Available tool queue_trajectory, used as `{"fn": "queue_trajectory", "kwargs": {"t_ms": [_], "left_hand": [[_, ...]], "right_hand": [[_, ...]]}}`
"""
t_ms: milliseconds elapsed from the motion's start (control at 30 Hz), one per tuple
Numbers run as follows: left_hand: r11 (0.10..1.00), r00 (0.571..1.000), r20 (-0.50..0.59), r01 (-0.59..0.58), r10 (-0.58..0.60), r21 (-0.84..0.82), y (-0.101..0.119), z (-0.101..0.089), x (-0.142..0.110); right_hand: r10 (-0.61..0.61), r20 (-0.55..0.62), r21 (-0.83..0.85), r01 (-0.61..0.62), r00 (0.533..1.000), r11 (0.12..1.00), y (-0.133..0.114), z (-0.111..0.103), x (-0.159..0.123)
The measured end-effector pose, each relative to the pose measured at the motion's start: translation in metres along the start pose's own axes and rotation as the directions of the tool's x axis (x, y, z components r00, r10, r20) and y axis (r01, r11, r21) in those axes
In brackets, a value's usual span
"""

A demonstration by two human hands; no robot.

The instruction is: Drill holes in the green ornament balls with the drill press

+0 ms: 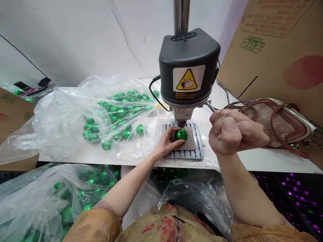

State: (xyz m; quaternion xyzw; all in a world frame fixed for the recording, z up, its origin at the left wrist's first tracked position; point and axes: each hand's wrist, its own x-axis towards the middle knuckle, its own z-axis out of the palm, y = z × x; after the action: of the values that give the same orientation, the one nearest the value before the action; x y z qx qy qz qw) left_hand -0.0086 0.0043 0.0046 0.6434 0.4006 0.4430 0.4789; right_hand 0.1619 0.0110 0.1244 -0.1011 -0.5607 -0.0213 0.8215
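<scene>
My left hand (169, 141) grips a shiny green faceted ball (182, 135) between thumb and fingers. The ball rests on a brown square board (190, 145), which lies on the slotted metal base (199, 151) of a small drill press (190, 67). Right above the ball is the drill chuck (181, 123); whether the bit is inside the ball I cannot tell. My right hand (232, 131) is closed in a fist around the press's feed lever (210, 106), whose outer end is hidden in the fist.
A clear plastic bag (68, 117) of green balls lies open at left on the white table (272, 161). Dark shavings dot the base. A patterned handbag (275, 121) and a cardboard box (282, 67) stand at right. Another bag (45, 198) of green balls is below the table edge.
</scene>
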Motion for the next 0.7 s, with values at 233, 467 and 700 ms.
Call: {"fn": "queue_trajectory", "kwargs": {"t_ms": [233,467,700], "left_hand": [[1.0,1.0,-0.011,0.009,-0.009,-0.013,-0.001,0.0,0.0],[0.979,0.976,-0.195,-0.062,0.1,0.192,0.014,0.01,-0.011],[0.549,0.799,0.175,-0.535,0.575,0.642,0.009,0.021,-0.094]], "right_hand": [[0.013,0.028,-0.015,-0.013,1.0,1.0,-0.005,-0.002,-0.004],[0.328,-0.102,-0.017,-0.331,0.939,0.943,-0.014,0.028,0.048],[0.332,-0.072,-0.034,-0.335,0.94,0.942,-0.012,0.027,0.053]]}}
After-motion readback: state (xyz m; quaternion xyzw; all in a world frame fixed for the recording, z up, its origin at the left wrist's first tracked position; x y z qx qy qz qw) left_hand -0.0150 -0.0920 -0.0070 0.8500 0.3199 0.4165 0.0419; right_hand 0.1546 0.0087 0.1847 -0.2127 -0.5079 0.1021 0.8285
